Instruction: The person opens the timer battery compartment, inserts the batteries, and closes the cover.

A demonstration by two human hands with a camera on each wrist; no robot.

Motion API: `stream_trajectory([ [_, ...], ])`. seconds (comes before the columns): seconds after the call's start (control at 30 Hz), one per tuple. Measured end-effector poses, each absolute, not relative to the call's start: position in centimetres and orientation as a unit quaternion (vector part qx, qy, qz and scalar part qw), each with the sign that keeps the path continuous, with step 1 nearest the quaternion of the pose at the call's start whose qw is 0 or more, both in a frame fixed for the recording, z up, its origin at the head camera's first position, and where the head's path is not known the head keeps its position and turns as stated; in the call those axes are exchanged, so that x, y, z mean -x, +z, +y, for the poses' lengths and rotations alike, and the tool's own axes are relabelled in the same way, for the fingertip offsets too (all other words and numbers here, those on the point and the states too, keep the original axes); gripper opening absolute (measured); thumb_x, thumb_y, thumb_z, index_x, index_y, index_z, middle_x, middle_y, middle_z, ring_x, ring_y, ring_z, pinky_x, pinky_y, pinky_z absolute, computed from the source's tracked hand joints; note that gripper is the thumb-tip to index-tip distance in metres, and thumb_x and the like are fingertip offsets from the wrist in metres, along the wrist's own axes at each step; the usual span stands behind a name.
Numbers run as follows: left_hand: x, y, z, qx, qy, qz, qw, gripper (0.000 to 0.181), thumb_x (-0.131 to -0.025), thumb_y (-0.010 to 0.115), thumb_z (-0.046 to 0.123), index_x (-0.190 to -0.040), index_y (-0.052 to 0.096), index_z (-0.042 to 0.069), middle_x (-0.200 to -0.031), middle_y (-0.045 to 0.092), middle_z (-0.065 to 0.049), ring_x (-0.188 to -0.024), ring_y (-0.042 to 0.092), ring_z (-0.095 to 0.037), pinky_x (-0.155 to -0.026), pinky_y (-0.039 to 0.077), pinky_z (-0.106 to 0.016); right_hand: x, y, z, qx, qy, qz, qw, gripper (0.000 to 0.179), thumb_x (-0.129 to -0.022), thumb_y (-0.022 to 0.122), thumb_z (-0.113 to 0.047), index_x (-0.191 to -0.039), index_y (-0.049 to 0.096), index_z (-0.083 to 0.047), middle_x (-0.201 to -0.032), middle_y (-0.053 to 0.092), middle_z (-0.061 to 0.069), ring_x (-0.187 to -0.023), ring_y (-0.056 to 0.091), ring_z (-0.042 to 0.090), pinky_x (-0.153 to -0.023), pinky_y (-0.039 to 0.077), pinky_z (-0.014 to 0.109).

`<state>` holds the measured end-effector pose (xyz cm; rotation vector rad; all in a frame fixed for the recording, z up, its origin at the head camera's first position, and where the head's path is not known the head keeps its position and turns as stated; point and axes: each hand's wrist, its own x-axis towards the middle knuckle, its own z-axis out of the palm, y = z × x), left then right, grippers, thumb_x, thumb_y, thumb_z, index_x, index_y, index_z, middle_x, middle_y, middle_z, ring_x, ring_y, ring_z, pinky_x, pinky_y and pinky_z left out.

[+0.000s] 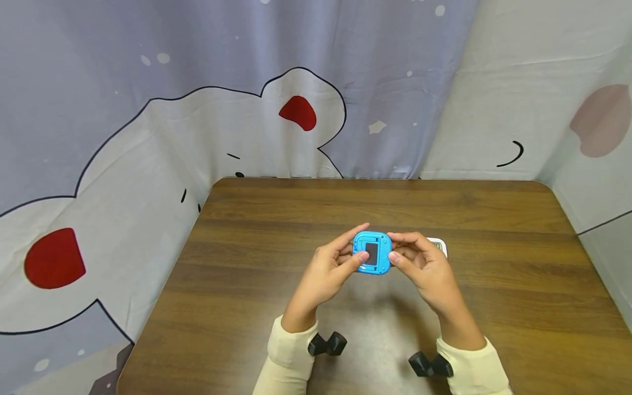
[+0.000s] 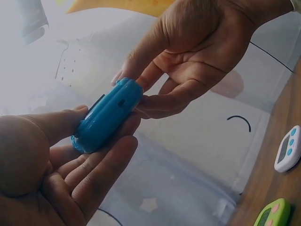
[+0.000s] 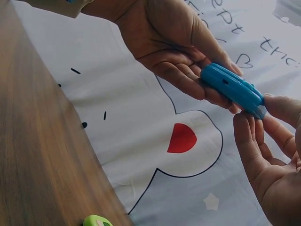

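A small blue digital timer [image 1: 372, 252] is held up between both hands above the table, its back with a dark rectangle facing the head camera. My left hand [image 1: 323, 271] pinches its left side, thumb on the back and fingers beneath. On the opposite edge, my right hand [image 1: 430, 271] grips it between thumb and fingertips. The left wrist view shows the timer [image 2: 107, 115] edge-on, with a small dark slot in its side. From the right wrist, its blue edge [image 3: 230, 87] appears between the two hands.
On the table [image 1: 237, 307] lie a white timer [image 2: 288, 149] with blue buttons and a green timer [image 2: 273, 214] with pink buttons. In the head view, the right hand partly covers the white one [image 1: 441, 245]. A printed curtain [image 1: 385, 71] hangs behind the table.
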<state>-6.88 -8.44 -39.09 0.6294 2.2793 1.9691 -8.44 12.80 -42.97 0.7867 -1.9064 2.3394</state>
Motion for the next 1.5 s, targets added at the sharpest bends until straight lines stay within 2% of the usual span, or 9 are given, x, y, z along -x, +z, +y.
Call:
stream_trajectory([
  [0.2,6.9,-39.1,-8.4,-0.211,0.644,0.734,0.033,0.05,-0.096,0.06,0.005,-0.145,0.046,0.008,-0.115,0.066,-0.022,-0.098,0.069,-0.026,-0.078,0.058,-0.03,8.5,-43.1,12.9,-0.255,0.748,-0.612,0.018,0.032,-0.09,0.059,0.013,-0.121,0.052,0.015,-0.109,0.062,0.011,-0.094,0.064,0.019,-0.077,0.057,0.031],
  [0.53,7.0,-39.3,-8.3,-0.19,0.648,0.737,0.033,0.051,-0.096,0.062,0.01,-0.145,0.047,0.014,-0.111,0.068,-0.019,-0.094,0.07,-0.016,-0.076,0.058,-0.031,8.6,-43.3,12.7,-0.26,0.74,-0.619,0.041,0.033,-0.091,0.057,0.013,-0.124,0.05,0.013,-0.112,0.061,0.01,-0.093,0.063,0.017,-0.076,0.057,0.026],
  [0.67,7.0,-39.4,-8.3,-0.18,0.662,0.728,0.015,0.052,-0.096,0.062,0.009,-0.145,0.047,0.012,-0.109,0.069,-0.02,-0.092,0.071,-0.019,-0.075,0.059,-0.032,8.4,-43.1,12.5,-0.274,0.711,-0.644,0.072,0.041,-0.088,0.059,0.017,-0.128,0.051,0.01,-0.115,0.059,0.014,-0.095,0.063,0.019,-0.078,0.057,0.027],
  [0.8,7.4,-40.1,-8.3,-0.178,0.683,0.708,-0.013,0.05,-0.096,0.061,0.004,-0.144,0.047,0.007,-0.116,0.066,-0.021,-0.094,0.07,-0.026,-0.076,0.059,-0.035,8.2,-42.9,12.3,-0.284,0.677,-0.675,0.073,0.058,-0.08,0.067,0.02,-0.134,0.051,0.003,-0.122,0.055,0.016,-0.101,0.061,0.023,-0.086,0.055,0.031],
  [0.93,7.9,-41.4,-8.2,-0.173,0.688,0.704,-0.031,0.049,-0.096,0.062,0.006,-0.143,0.05,0.014,-0.124,0.064,-0.013,-0.094,0.07,-0.024,-0.077,0.058,-0.035,8.1,-42.8,12.1,-0.287,0.654,-0.695,0.079,0.071,-0.075,0.073,0.019,-0.139,0.049,-0.003,-0.126,0.052,0.014,-0.106,0.06,0.023,-0.093,0.052,0.031],
  [1.1,8.0,-42.1,-8.1,-0.197,0.686,0.699,-0.04,0.049,-0.098,0.06,0.016,-0.145,0.047,0.021,-0.132,0.06,-0.006,-0.095,0.07,-0.021,-0.078,0.058,-0.034,8.1,-42.8,12.0,-0.295,0.648,-0.695,0.103,0.073,-0.075,0.072,0.02,-0.141,0.048,-0.002,-0.123,0.052,0.017,-0.104,0.061,0.023,-0.091,0.053,0.029],
  [1.23,8.1,-42.1,-8.1,-0.236,0.699,0.673,-0.038,0.051,-0.1,0.056,0.012,-0.149,0.041,0.015,-0.143,0.05,-0.006,-0.111,0.064,-0.024,-0.085,0.056,-0.036,8.0,-42.5,11.8,-0.295,0.647,-0.693,0.117,0.074,-0.073,0.071,0.024,-0.14,0.048,0.001,-0.12,0.053,0.017,-0.102,0.062,0.022,-0.088,0.054,0.029],
  [1.37,7.8,-41.2,-8.1,-0.275,0.715,0.641,-0.035,0.053,-0.099,0.052,0.003,-0.149,0.035,0.002,-0.148,0.042,-0.016,-0.126,0.052,-0.031,-0.094,0.051,-0.037,7.6,-41.7,11.5,-0.302,0.64,-0.691,0.147,0.069,-0.07,0.071,0.026,-0.134,0.051,0.009,-0.111,0.056,0.021,-0.099,0.062,0.019,-0.086,0.055,0.029],
  [1.5,7.3,-39.9,-8.1,-0.301,0.714,0.631,-0.037,0.053,-0.1,0.05,0.001,-0.148,0.029,-0.007,-0.149,0.036,-0.025,-0.132,0.044,-0.035,-0.101,0.045,-0.037,7.3,-40.9,11.3,-0.3,0.635,-0.691,0.171,0.055,-0.077,0.072,0.018,-0.129,0.053,0.015,-0.104,0.058,0.022,-0.098,0.062,0.014,-0.084,0.055,0.028],
])
